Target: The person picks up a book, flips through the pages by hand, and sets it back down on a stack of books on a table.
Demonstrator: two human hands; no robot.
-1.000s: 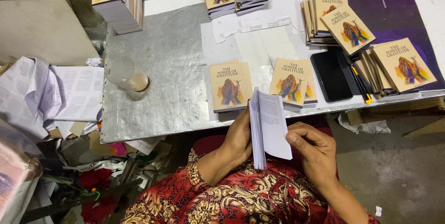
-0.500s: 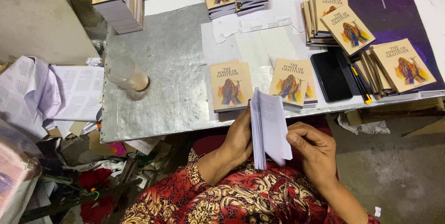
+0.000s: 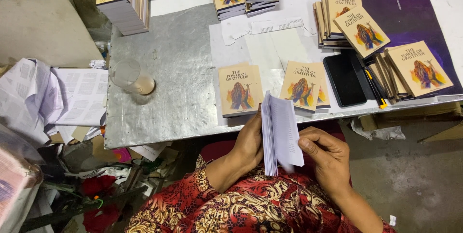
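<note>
Nearest: the left hand [image 3: 251, 139] clasps the spine side of a thin paperback [image 3: 279, 134] held upright over the lap, just short of the table edge [image 3: 159, 139]. The right hand [image 3: 325, 151] is curled at the fore-edge, fingertips pinching a few white pages that stand fanned apart (lower corner blurred).

The book looks light and limp; pages would bend or crease easily, so the firm hold belongs at the spine, with only a light touch at the page edges.

On the metal table beyond: two like copies lie flat, one [image 3: 239, 89] left, one [image 3: 303, 86] right. A black phone [image 3: 345, 79] lies beside them, a clear plastic cup [image 3: 131, 77] to the left. Farther back, stacks of books [image 3: 123, 1].
</note>
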